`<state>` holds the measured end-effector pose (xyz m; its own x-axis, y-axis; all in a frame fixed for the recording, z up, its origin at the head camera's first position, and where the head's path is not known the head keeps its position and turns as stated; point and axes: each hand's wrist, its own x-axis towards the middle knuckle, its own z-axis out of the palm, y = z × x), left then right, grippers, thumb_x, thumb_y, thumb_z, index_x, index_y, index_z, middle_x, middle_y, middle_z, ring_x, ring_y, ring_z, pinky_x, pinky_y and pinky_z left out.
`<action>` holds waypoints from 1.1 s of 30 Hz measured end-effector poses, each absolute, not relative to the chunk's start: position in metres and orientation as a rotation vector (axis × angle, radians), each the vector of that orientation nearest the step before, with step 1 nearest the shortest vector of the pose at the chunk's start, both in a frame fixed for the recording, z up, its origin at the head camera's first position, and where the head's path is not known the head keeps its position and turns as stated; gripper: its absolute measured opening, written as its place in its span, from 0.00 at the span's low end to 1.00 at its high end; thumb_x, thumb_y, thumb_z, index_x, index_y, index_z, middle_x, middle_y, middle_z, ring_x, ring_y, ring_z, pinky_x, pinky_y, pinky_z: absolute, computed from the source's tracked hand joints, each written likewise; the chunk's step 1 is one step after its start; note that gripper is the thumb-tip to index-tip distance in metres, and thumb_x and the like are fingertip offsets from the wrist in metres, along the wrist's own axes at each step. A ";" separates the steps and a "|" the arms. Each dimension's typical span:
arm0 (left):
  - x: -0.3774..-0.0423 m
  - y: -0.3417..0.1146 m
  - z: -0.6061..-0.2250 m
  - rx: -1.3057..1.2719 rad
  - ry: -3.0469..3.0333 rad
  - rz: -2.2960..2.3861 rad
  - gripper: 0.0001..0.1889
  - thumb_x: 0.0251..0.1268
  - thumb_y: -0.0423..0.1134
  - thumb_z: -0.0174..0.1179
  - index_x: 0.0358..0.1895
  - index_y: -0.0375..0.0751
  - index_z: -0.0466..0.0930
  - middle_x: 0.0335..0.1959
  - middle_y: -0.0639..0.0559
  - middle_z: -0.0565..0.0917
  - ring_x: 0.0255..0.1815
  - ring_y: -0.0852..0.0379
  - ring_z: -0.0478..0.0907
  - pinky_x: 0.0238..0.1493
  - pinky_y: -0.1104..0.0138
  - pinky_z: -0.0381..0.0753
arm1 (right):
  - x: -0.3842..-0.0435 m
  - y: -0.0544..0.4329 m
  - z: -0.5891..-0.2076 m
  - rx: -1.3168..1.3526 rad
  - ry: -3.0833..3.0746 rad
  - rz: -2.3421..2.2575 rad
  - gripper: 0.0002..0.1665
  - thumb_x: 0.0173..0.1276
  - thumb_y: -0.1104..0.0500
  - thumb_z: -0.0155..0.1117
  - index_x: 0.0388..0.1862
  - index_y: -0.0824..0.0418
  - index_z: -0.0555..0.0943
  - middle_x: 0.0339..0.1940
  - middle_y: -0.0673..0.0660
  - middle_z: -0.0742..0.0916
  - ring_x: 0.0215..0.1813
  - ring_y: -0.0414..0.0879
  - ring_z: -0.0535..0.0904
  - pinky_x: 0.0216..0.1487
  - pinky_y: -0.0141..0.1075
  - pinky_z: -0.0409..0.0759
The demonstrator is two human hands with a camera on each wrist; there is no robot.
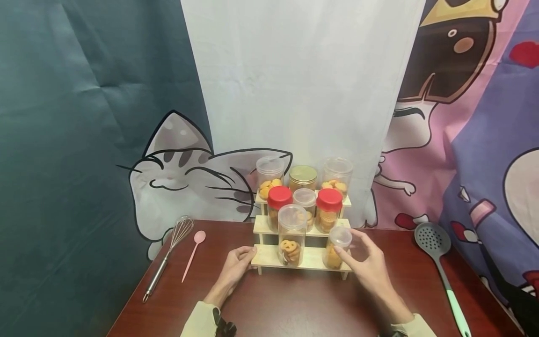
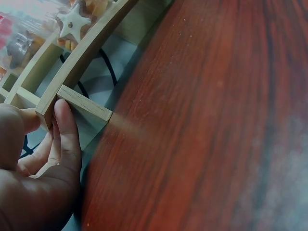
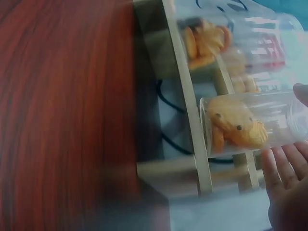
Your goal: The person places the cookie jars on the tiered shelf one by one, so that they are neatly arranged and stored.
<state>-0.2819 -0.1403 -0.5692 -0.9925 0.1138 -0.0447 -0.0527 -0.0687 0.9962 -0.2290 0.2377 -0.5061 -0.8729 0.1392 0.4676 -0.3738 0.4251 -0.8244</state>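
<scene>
A three-tier wooden rack (image 1: 311, 258) carries several clear jars of cookies. At its bottom left end my left hand (image 1: 236, 267) pinches the shelf corner, thumb on one side and fingers beneath, as the left wrist view shows. My right hand (image 1: 370, 262) holds a small clear-lidded cookie jar (image 1: 334, 255) at the bottom shelf's right end. In the right wrist view this jar (image 3: 236, 122) stands with its base at the shelf, thumb and fingers on opposite sides near its lid. A taller jar of pretzel-shaped cookies (image 1: 291, 243) stands to its left on the same shelf.
Behind are two red-lidded jars (image 1: 280, 199), a small clear jar (image 1: 306, 203) between them, and a gold-lidded jar (image 1: 302, 175) between two clear ones on top. A whisk (image 1: 168, 257) and pink spoon (image 1: 193, 255) lie left; a grey slotted skimmer (image 1: 440, 262) lies right.
</scene>
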 end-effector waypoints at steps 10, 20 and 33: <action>-0.282 -0.135 -0.570 0.084 2.070 2.188 0.23 0.83 0.42 0.63 0.62 0.21 0.78 0.49 0.37 0.91 0.42 0.58 0.88 0.43 0.69 0.90 | -0.236 0.212 -0.510 0.264 -2.142 1.598 0.33 0.63 0.62 0.85 0.67 0.54 0.84 0.56 0.56 0.90 0.49 0.44 0.89 0.51 0.33 0.91; -0.285 -0.128 -0.571 0.099 2.062 2.182 0.24 0.83 0.43 0.63 0.62 0.22 0.79 0.49 0.37 0.91 0.42 0.58 0.89 0.43 0.69 0.90 | -0.238 0.209 -0.517 0.331 -2.151 1.452 0.35 0.64 0.62 0.85 0.69 0.60 0.82 0.58 0.59 0.89 0.50 0.43 0.90 0.52 0.36 0.92; -0.279 -0.142 -0.571 0.068 2.314 2.078 0.24 0.78 0.47 0.68 0.64 0.30 0.81 0.54 0.39 0.90 0.49 0.56 0.89 0.47 0.71 0.87 | -0.233 0.223 -0.520 0.338 -2.163 1.287 0.32 0.68 0.62 0.81 0.70 0.58 0.82 0.58 0.57 0.90 0.55 0.42 0.87 0.61 0.24 0.83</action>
